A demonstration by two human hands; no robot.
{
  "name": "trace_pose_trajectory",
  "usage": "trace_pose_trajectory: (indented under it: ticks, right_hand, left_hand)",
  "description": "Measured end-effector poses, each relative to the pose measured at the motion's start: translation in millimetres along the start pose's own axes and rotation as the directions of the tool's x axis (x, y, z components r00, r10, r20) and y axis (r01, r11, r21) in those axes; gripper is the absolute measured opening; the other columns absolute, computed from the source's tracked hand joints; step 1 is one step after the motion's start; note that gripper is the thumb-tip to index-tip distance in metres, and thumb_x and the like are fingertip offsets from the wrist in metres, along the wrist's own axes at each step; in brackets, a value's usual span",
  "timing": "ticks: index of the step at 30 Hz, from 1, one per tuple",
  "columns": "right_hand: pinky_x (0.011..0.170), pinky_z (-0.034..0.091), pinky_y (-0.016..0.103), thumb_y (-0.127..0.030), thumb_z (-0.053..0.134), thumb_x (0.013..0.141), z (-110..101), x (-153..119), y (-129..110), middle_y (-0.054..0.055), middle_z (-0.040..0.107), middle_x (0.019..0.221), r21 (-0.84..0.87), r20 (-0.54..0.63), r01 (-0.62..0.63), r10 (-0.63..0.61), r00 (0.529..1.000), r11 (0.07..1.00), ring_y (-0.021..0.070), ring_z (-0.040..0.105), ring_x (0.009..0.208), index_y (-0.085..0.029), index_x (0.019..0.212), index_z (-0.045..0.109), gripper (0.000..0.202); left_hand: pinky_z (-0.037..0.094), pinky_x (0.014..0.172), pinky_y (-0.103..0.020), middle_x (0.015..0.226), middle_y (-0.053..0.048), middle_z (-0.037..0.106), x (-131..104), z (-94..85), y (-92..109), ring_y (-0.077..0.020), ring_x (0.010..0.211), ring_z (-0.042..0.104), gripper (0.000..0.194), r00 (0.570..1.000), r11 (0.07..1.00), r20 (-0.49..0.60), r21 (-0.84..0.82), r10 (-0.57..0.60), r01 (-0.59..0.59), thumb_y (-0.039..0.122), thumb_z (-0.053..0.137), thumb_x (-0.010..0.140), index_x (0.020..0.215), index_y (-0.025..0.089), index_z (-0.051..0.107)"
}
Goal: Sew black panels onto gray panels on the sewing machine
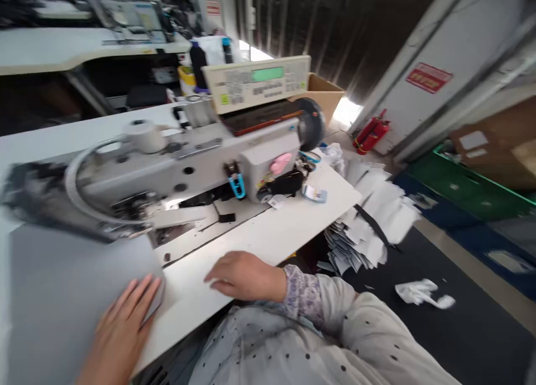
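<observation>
A sewing machine (201, 167) stands across the white table (259, 237), its needle end toward the left. Grey fabric (62, 295) lies flat at the left, its corner reaching close to the needle area. My left hand (125, 321) rests on this fabric near its right edge, fingers stretched out side by side. Over the table's front edge is my right hand (243, 276), its fingers loosely bent, with nothing seen in it. The underside of that hand is hidden.
A control panel (259, 83) tops the machine, with a thread snipper (237, 181) on its side. Cut white and grey pieces (368, 217) are stacked to the right. Beyond them are a red fire extinguisher (372, 132) and a green crate (473, 186). White scrap (422, 293) lies on the dark mat.
</observation>
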State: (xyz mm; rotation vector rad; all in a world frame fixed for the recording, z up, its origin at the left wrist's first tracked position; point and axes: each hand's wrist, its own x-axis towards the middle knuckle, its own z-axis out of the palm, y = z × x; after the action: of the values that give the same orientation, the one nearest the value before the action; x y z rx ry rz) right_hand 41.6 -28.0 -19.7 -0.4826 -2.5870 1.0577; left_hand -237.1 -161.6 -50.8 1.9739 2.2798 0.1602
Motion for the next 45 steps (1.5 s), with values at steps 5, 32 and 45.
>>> trace_pose_trajectory:
  ticks: [5,32,45]
  right_hand:
    - [0.089,0.043,0.036,-0.026,0.064,0.087,49,68,-6,0.008,0.065,0.104,-0.306,0.013,0.05,-0.048,0.999,0.951,0.0223,0.057,0.097,-0.016,0.113,0.058,0.029]
    - [0.066,0.036,0.028,-0.016,0.055,0.089,80,67,-30,0.001,0.056,0.074,-0.354,0.014,-0.068,0.078,0.997,0.933,0.0158,0.05,0.071,-0.018,0.078,0.058,0.011]
    - [0.069,0.034,0.033,-0.016,0.046,0.095,71,90,1,0.005,0.055,0.077,-0.639,0.03,0.16,-0.183,0.983,0.753,0.0185,0.046,0.073,-0.016,0.094,0.065,0.02]
  left_hand:
    - [0.041,0.106,-0.045,0.125,-0.007,0.059,-1,-10.7,12,-0.0274,0.12,0.052,0.041,0.995,0.983,-0.088,-0.172,0.043,-0.058,0.025,0.047,0.08,0.118,0.027,0.059]
    - [0.04,0.081,-0.037,0.083,-0.001,0.065,-23,-30.6,40,-0.0188,0.085,0.056,0.016,0.997,0.995,-0.058,-0.09,-0.043,0.038,0.02,0.051,0.09,0.084,0.023,0.065]
    - [0.048,0.099,-0.039,0.104,-0.001,0.071,14,2.2,0,-0.0216,0.113,0.058,0.027,0.959,0.982,-0.257,-0.105,0.123,-0.154,0.021,0.045,0.095,0.105,0.023,0.069]
